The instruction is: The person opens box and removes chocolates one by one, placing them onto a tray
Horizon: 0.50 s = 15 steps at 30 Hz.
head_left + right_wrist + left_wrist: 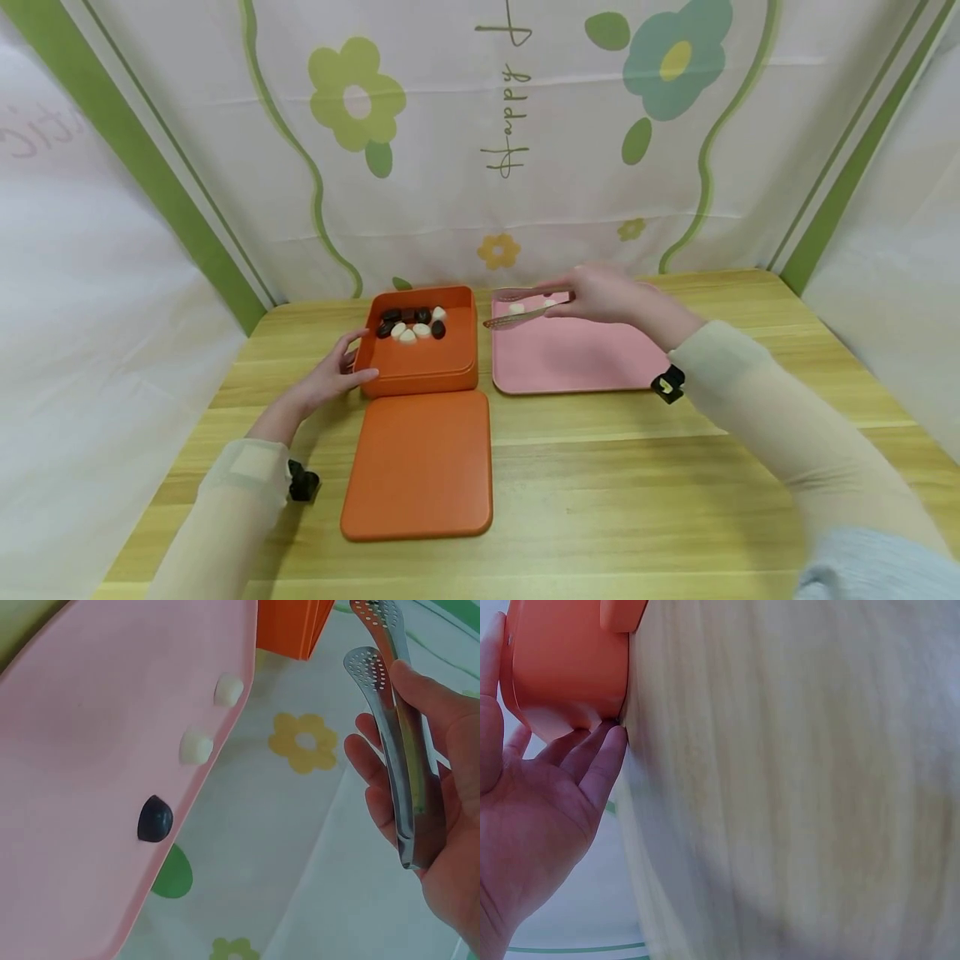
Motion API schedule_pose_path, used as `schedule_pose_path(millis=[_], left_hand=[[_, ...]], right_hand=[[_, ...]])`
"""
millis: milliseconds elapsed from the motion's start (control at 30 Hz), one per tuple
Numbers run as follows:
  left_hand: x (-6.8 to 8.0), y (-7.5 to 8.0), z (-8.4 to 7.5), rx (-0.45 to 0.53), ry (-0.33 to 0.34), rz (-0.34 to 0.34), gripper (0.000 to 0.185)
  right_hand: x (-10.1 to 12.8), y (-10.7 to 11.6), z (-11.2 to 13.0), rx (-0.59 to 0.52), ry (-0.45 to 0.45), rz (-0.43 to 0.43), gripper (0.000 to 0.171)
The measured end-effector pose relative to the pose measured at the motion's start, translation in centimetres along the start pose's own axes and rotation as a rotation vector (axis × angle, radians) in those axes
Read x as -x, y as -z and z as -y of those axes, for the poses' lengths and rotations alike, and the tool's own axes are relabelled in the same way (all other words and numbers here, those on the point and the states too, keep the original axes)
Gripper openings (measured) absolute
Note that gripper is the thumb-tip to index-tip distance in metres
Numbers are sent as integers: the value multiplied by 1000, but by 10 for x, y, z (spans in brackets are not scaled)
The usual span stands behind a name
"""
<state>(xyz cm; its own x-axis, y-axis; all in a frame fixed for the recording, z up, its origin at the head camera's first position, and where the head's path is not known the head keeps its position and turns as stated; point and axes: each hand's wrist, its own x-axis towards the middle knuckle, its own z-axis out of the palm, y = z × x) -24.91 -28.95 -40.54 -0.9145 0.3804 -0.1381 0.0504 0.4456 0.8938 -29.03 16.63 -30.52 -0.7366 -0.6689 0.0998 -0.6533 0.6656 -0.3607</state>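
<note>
In the head view, my left hand (335, 377) rests against the left side of an orange box (453, 358), thumb along its front corner. In the left wrist view its fairly straight fingers (604, 769) touch the box's lower wall. Inside the box lie several black pieces (438, 329) and white pieces (422, 331), pebble-like. My right hand (600, 293) grips metal tongs (409, 750) with perforated ends. The tongs' two arms stand apart with nothing between them, tips near the box's right rim, above a pink tray (570, 358).
Two white pieces (196, 746) and one black piece (155, 819) lie near the tray's far edge. An orange lid (417, 467) lies flat in front of the box on the wooden table (600, 500). A flower-printed curtain (435, 192) stands close behind.
</note>
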Motion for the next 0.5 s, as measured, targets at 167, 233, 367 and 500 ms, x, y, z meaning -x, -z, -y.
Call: schedule_pose_path(millis=[167,233,367,500], left_hand=[[-1,0,1,-5,-1,-3,78],[-1,0,1,-6,-3,-5,78],[-1,0,2,-11,-4,-9,78],[-1,0,2,1,-3,-7,77]], right_hand=[[-12,-4,7,10,-2,17,44],[-16,-6,10,26,5,14,44],[-26,-11,15,21,28,16,43],[-35,-16,21,-8,52,21,42]])
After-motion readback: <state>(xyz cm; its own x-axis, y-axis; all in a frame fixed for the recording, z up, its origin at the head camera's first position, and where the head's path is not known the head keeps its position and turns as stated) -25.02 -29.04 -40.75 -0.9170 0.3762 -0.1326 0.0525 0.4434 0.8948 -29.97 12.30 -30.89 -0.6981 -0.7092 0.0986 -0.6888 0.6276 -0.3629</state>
